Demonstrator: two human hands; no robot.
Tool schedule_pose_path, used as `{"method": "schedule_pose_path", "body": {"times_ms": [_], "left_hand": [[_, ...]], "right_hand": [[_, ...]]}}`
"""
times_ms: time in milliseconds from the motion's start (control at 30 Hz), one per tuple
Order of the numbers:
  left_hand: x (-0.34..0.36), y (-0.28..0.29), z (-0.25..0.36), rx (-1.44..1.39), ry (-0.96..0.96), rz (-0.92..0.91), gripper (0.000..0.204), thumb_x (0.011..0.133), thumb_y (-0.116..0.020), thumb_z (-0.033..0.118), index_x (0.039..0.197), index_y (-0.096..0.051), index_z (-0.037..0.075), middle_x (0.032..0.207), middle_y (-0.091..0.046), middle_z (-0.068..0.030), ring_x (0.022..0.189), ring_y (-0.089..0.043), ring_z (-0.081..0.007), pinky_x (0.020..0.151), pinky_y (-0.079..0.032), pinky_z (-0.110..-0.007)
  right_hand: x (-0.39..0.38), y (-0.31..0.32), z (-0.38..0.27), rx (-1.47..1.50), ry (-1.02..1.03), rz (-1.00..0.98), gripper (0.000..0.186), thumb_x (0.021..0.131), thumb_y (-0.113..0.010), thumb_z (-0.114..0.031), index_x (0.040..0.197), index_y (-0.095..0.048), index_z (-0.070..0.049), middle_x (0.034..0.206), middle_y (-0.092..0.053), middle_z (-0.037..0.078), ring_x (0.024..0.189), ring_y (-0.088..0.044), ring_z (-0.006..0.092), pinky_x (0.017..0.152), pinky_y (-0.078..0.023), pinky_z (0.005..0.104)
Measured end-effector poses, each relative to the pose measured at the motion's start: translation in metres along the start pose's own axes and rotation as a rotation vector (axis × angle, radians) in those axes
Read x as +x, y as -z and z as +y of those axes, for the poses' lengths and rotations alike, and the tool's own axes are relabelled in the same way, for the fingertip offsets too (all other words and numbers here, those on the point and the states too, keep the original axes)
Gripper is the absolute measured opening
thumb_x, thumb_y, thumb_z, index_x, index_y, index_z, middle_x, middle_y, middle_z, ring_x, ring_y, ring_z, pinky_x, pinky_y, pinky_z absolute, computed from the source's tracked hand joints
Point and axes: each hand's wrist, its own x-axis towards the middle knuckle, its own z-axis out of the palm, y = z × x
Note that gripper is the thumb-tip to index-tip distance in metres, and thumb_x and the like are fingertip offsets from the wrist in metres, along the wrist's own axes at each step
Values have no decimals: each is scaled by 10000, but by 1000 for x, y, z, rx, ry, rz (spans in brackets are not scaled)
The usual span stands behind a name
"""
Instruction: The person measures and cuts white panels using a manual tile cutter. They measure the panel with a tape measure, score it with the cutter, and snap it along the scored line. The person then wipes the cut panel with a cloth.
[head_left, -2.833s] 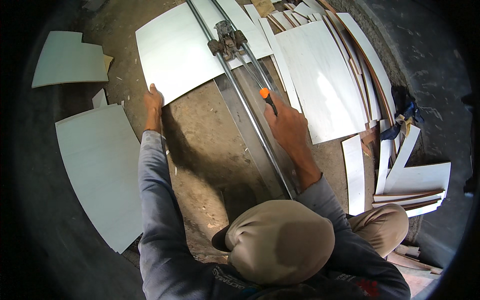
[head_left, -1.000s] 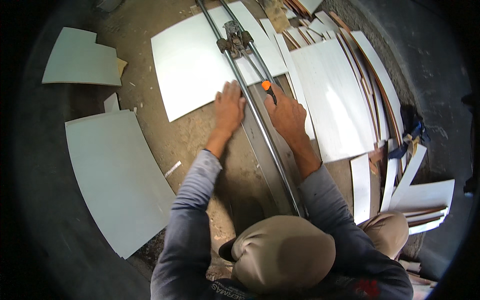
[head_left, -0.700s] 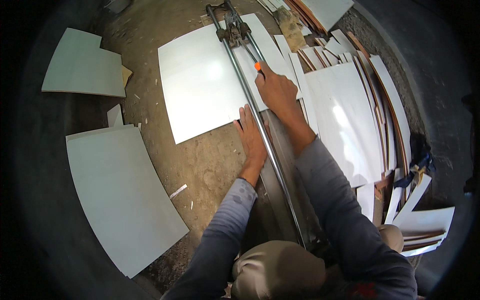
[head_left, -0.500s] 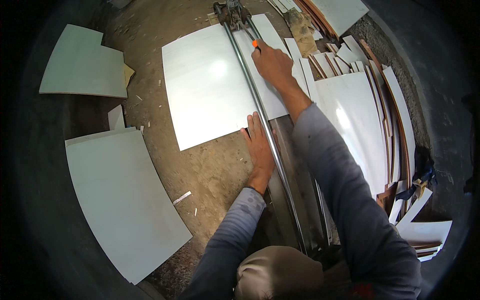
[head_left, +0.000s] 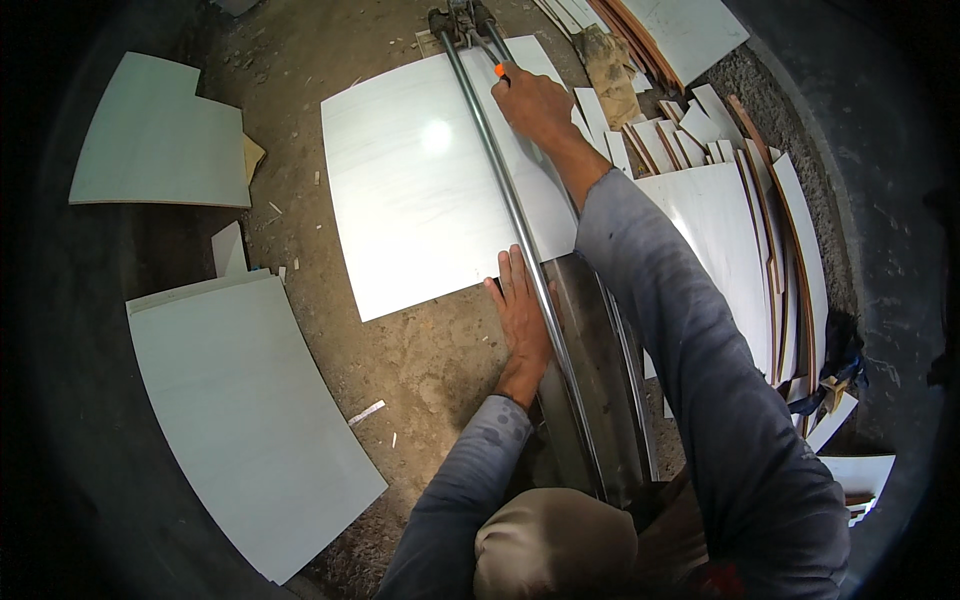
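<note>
A large white tile (head_left: 410, 180) lies across a manual tile cutter, under its two steel rails (head_left: 502, 175). At the far end of the rails is the cutter's dark carriage (head_left: 462, 22). My right hand (head_left: 538, 103) is wrapped round the handle, whose orange tip (head_left: 499, 71) shows beyond the fingers. Beside the left rail, my left hand (head_left: 520, 315) lies with fingers stretched out, fingertips at the tile's near edge. Part of that hand is hidden beneath the rail. The cutter's metal bed (head_left: 592, 370) runs back toward my body.
To the left lie a stack of pale tiles (head_left: 250, 400) and a notched tile (head_left: 155, 140). On the right are stacked white tiles (head_left: 715, 220) and several narrow offcuts (head_left: 665, 140). A torn brown piece (head_left: 606, 70) lies at the far right. Small chips litter the dusty floor (head_left: 430, 365).
My right hand has pushed slightly farther away and left along with the handle. My left hand stays at the tile's near edge. The whole view has shifted a little.
</note>
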Motion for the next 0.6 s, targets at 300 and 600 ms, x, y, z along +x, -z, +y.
{"method": "schedule_pose_path", "body": {"times_ms": [300, 600], "left_hand": [[-1, 1, -1, 63, 34, -85, 671, 1085, -481, 303, 1597, -274, -79, 1744, -88, -153, 1621, -26, -324, 1277, -45, -628], [0, 3, 1, 17, -1, 7, 609, 1046, -568, 216, 1520, -370, -113, 1704, -194, -216, 1598, -132, -396, 1238, -113, -695]], "right_hand": [[4, 0, 0, -3, 27, 6, 511, 969, -476, -331, 1426, -605, -143, 1000, -763, 218, 972, -741, 400, 859, -566, 553], [4, 3, -2, -34, 11, -30, 515, 968, -472, -346, 1434, -592, -161, 1014, -761, 211, 985, -739, 397, 857, -563, 556]]}}
